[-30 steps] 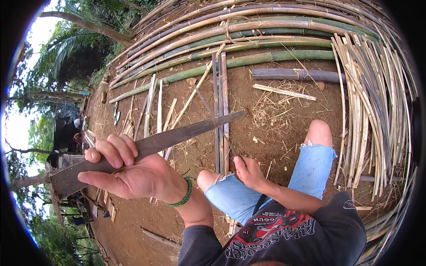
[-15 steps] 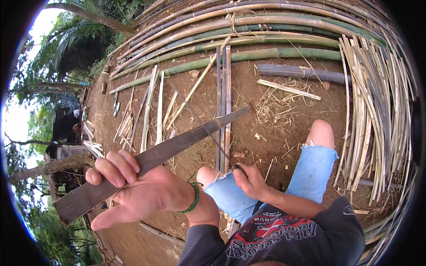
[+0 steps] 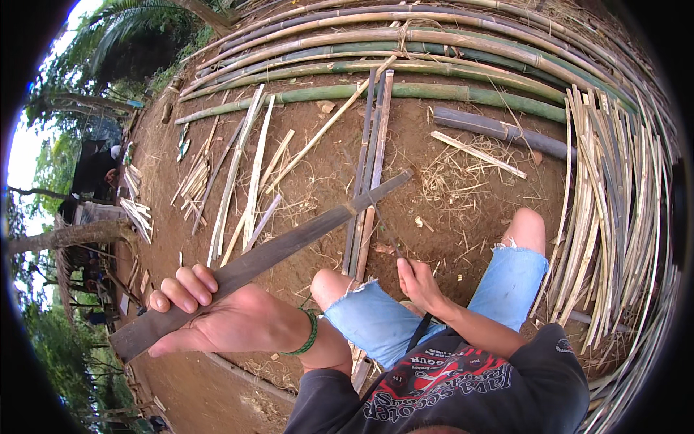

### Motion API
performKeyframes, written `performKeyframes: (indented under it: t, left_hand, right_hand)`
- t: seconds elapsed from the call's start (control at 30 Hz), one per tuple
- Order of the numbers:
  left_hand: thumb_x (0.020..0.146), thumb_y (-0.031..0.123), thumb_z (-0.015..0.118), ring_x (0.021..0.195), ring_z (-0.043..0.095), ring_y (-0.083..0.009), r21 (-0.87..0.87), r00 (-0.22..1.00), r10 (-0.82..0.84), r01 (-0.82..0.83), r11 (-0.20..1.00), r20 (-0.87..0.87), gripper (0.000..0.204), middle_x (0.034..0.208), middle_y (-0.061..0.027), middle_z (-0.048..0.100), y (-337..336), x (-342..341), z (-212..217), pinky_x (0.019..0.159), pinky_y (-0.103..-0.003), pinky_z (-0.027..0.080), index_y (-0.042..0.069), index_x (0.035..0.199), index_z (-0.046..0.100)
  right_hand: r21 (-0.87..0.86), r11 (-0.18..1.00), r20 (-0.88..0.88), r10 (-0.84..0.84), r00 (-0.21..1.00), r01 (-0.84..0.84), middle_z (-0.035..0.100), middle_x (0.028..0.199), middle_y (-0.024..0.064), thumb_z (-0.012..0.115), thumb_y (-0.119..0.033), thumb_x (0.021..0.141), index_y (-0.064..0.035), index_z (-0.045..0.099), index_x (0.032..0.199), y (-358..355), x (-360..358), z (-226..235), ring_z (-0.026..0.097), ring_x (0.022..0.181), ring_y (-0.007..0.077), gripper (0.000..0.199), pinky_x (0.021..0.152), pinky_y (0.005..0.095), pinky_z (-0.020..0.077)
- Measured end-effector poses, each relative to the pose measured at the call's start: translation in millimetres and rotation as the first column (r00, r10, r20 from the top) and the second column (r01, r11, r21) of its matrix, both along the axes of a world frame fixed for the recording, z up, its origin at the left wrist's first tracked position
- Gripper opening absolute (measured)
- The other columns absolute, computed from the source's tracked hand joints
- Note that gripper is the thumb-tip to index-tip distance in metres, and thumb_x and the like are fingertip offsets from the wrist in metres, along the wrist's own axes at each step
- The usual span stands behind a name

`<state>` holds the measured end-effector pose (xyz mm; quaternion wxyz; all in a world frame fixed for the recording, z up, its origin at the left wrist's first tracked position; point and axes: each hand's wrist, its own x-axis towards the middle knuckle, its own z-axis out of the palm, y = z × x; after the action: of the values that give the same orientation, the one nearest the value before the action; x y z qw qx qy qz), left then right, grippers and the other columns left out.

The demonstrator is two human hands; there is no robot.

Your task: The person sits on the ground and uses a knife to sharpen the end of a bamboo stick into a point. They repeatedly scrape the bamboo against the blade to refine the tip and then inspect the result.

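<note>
My left hand (image 3: pixel 238 316) holds a long, flat, dark brown bamboo strip (image 3: pixel 293 249) near its wide lower-left end. Its fingers curl over the upper edge, with the palm and thumb below. The strip slants up to the right, with a pale node ring near its far part. My right hand (image 3: pixel 419 283) is closed around the handle of a thin-bladed knife (image 3: pixel 385 230), which is mostly seen edge-on. The blade slants up to the left and crosses the strip near the node; whether it touches is unclear. The blade's far end is blurred.
Long bamboo poles (image 3: pixel 325 92) lie across the far ground. A thick heap of split bamboo strips (image 3: pixel 614 210) lies right. A short dark bamboo piece (image 3: pixel 499 130) rests near shavings (image 3: pixel 455 172). Dark strips (image 3: pixel 370 166) stretch ahead of my knees; pale slats (image 3: pixel 238 173) lie left.
The knife blade has turned and now crosses the bamboo strip closer to the node. My left hand keeps its hold on the strip. The whole view has shifted slightly.
</note>
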<state>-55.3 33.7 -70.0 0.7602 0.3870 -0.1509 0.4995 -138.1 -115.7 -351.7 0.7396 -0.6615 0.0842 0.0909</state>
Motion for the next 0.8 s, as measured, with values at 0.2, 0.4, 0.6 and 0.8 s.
performKeyframes:
  t: [0.2, 0.4, 0.6, 0.8]
  left_hand:
    - [0.093, 0.071, 0.033, 0.051, 0.034, -0.0094, 0.215, 0.975, -0.219, 0.204, 0.955, 0.046, 0.062, 0.064, 0.0003, 0.037, 26, -18, -16, 0.046, -0.022, 0.029, 0.010, 0.082, 0.041]
    - [0.092, 0.075, 0.020, 0.045, 0.029, -0.0080, 0.249, 0.975, -0.203, 0.174, 0.953, 0.095, 0.071, 0.057, 0.0001, 0.034, 56, -23, -36, 0.040, -0.021, 0.024, 0.009, 0.078, 0.040]
    - [0.093, 0.073, 0.029, 0.045, 0.028, -0.0094, 0.123, 0.988, -0.134, 0.124, 0.985, 0.080, 0.068, 0.057, 0.0021, 0.032, 74, -28, -47, 0.041, -0.022, 0.026, 0.010, 0.075, 0.044]
    - [0.095, 0.070, 0.029, 0.044, 0.024, -0.0099, 0.055, 0.999, 0.000, -0.002, 0.999, 0.036, 0.070, 0.054, 0.0028, 0.030, 90, -16, -48, 0.039, -0.024, 0.023, 0.006, 0.077, 0.052]
  right_hand:
    - [-0.153, 0.978, 0.110, 0.160, 0.981, -0.143, 0.044, 0.049, 0.0145, 0.051, -0.038, 0.097, 0.0005, 0.051, 0.074, -19, -1, -4, 0.051, 0.045, 0.0266, 0.045, 0.049, 0.0411, 0.0382]
    - [-0.411, 0.911, -0.079, 0.012, 0.997, -0.043, 0.051, 0.054, 0.0131, 0.045, -0.049, 0.099, 0.0033, 0.058, 0.076, -84, 58, -180, 0.051, 0.053, 0.0223, 0.059, 0.054, 0.0429, 0.0398]
    - [-0.254, 0.953, -0.175, 0.121, 0.977, -0.163, 0.047, 0.055, 0.0006, 0.044, -0.054, 0.099, -0.0042, 0.052, 0.071, -83, 93, -190, 0.043, 0.049, 0.0131, 0.058, 0.048, 0.0316, 0.0370]
    - [-0.393, 0.918, -0.313, -0.073, 0.947, -0.059, 0.048, 0.054, 0.0058, 0.040, -0.056, 0.099, -0.0008, 0.056, 0.071, -99, 122, -241, 0.048, 0.051, 0.0180, 0.064, 0.052, 0.0383, 0.0400]
